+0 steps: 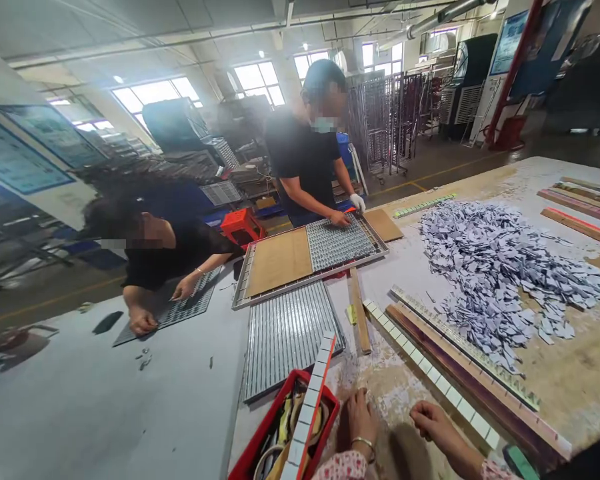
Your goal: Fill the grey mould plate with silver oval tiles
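Observation:
My left hand [363, 421] lies on the worn tabletop beside the red basket [250, 455], its fingers stretched forward and holding nothing I can see. My right hand [437, 427] is just above the table, thumb and fingers drawn together; whether anything is between them I cannot make out. To its right runs a strip of white tiles [443, 385]. Another white-tiled strip with a red edge [307, 405] lies slanted across the basket, which holds tape rolls and tools. Beyond it is a ribbed grey panel [285, 337].
A heap of small white pieces [485, 267] covers the right of the table, beside long wooden strips [460, 373]. Across the table, one co-worker [305, 153] handles a tray frame [275, 263]; another [165, 260] bends over a perforated sheet [195, 303].

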The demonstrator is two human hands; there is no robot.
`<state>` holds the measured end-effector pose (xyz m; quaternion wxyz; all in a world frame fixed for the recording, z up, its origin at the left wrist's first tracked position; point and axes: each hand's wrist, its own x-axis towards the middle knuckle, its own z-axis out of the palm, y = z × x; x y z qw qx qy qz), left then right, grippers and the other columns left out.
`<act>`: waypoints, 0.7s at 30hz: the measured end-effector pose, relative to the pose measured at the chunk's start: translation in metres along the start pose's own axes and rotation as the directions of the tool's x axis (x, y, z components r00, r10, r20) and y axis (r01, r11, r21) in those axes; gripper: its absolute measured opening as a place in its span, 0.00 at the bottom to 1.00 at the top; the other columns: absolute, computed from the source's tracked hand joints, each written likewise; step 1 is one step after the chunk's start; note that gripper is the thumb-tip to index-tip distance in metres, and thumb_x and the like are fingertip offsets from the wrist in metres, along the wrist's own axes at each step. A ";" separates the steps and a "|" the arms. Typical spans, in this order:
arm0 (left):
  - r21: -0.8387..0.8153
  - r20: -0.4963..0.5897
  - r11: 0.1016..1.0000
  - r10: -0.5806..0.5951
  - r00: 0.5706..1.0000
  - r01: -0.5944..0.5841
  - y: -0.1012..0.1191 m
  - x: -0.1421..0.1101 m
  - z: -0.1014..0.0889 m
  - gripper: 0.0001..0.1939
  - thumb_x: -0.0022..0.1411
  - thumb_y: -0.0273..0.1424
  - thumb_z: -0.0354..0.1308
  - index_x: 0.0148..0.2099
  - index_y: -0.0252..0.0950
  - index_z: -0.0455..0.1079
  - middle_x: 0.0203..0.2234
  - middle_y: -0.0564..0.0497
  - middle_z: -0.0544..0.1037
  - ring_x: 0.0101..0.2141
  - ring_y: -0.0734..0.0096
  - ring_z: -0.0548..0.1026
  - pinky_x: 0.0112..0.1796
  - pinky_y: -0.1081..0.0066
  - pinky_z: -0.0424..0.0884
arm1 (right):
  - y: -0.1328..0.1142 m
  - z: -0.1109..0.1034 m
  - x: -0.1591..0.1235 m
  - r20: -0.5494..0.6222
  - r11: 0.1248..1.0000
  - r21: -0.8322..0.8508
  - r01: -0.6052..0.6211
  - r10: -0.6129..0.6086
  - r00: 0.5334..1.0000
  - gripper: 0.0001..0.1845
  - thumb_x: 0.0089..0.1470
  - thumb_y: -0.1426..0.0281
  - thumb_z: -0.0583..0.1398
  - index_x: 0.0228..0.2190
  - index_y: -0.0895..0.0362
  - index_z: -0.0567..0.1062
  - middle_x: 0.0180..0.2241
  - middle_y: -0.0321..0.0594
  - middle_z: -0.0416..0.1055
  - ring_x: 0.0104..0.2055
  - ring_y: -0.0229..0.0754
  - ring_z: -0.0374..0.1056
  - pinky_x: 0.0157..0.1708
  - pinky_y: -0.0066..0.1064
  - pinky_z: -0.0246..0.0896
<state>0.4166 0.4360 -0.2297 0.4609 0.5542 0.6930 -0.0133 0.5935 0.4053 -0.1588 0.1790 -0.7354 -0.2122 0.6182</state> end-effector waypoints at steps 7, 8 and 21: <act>0.046 -0.192 0.999 0.036 0.981 -0.027 0.018 0.054 0.007 0.21 0.55 0.22 0.50 0.50 0.39 0.69 0.49 0.44 0.68 0.50 0.60 0.63 0.49 0.65 0.59 | -0.058 -0.016 0.052 0.021 0.986 -0.076 0.150 -0.148 0.989 0.21 0.41 0.51 0.60 0.24 0.57 0.69 0.20 0.34 0.62 0.21 0.35 0.58 0.21 0.27 0.50; 0.050 -0.207 0.999 0.029 0.978 -0.019 0.017 0.057 0.007 0.20 0.55 0.22 0.50 0.50 0.39 0.69 0.48 0.45 0.68 0.50 0.60 0.63 0.48 0.65 0.59 | -0.076 -0.019 0.064 0.020 0.977 -0.100 0.190 -0.189 0.982 0.20 0.41 0.52 0.60 0.24 0.57 0.70 0.19 0.34 0.63 0.21 0.35 0.58 0.22 0.27 0.51; 0.246 0.047 0.944 -0.239 0.970 0.221 0.009 0.011 0.022 0.15 0.58 0.28 0.55 0.47 0.50 0.70 0.51 0.48 0.69 0.51 0.56 0.66 0.47 0.56 0.64 | -0.282 0.036 0.244 0.202 0.245 -0.831 0.499 -0.704 0.681 0.13 0.55 0.66 0.54 0.40 0.56 0.74 0.32 0.42 0.71 0.34 0.42 0.64 0.35 0.32 0.59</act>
